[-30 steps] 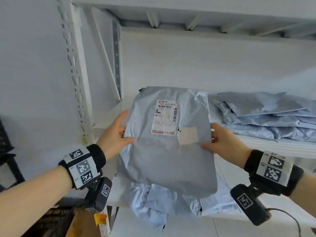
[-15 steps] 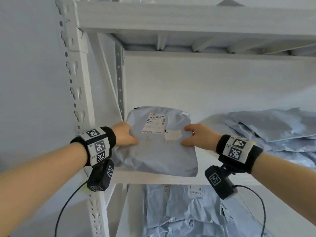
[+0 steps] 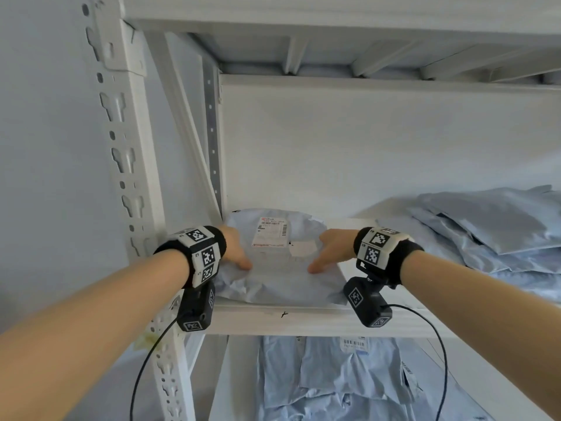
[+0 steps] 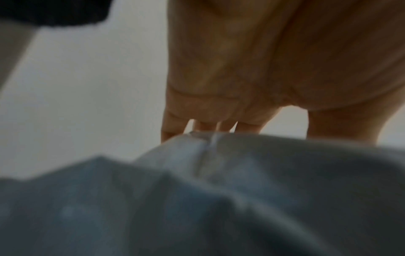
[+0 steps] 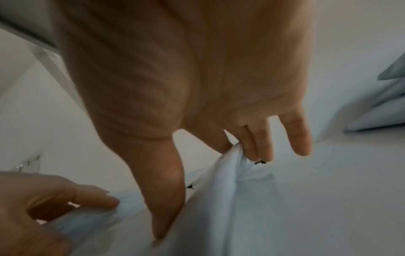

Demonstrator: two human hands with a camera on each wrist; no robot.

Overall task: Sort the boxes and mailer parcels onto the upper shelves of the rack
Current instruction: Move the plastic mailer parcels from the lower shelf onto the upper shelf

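A grey-blue mailer parcel (image 3: 279,278) with a white address label lies flat in the left rear corner of the upper shelf (image 3: 303,322). My left hand (image 3: 235,250) holds its left edge, thumb on top. My right hand (image 3: 334,250) holds its right edge the same way. In the right wrist view, the mailer parcel (image 5: 285,207) has a raised fold between the thumb and straight fingers of my right hand (image 5: 197,86). My left hand (image 5: 32,207) pinches the other side. In the left wrist view, the fingers of my left hand (image 4: 241,69) reach down behind the mailer parcel (image 4: 241,190).
A pile of grey-blue mailers (image 3: 485,232) fills the right part of the same shelf. More mailers (image 3: 334,375) lie on the shelf below. The white rack upright (image 3: 130,177) stands at the left, and another shelf's underside (image 3: 334,50) is overhead.
Both hands have carried the mailer up and pushed it deeper into the shelf's left rear corner. It now lies flat on the shelf.
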